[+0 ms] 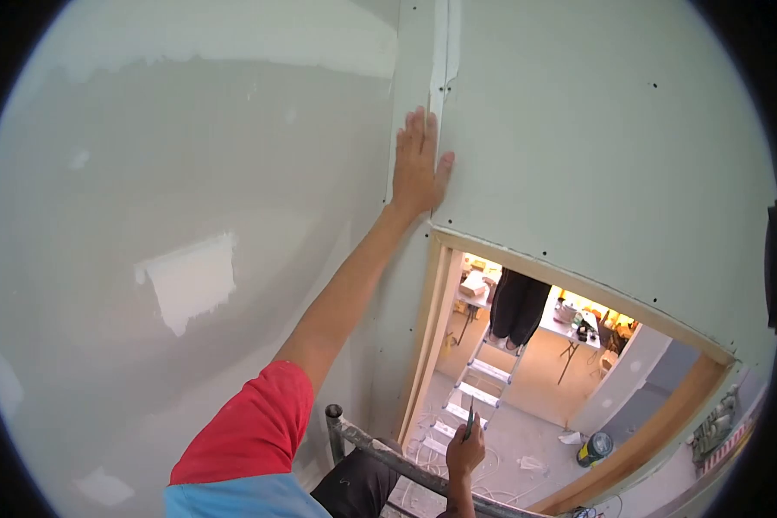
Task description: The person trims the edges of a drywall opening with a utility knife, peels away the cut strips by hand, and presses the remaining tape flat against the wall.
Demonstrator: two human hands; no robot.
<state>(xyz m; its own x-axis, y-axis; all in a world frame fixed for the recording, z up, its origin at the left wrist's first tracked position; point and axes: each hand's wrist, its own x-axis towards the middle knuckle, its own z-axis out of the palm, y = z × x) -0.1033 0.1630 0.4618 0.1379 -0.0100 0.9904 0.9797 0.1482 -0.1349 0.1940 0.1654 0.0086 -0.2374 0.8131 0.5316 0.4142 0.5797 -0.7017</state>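
My left hand (418, 168) lies flat against the plasterboard wall, fingers stretched upward and thumb apart. It rests over the vertical joint (440, 60) between two boards, just above the corner of a wooden door frame (434, 285). Low in the view, my right hand (465, 451) is closed around a slim, dark utility knife (470, 420), whose narrow tip points up. This hand is in front of the doorway, beside a metal rail (388, 455), and apart from the wall.
Through the doorway, another person's legs (519, 306) stand on a stepladder (489, 371). Behind are tables (570, 324) loaded with items. A dark bucket (595, 449) and cables lie on the floor. White filler patches (192, 281) mark the left wall.
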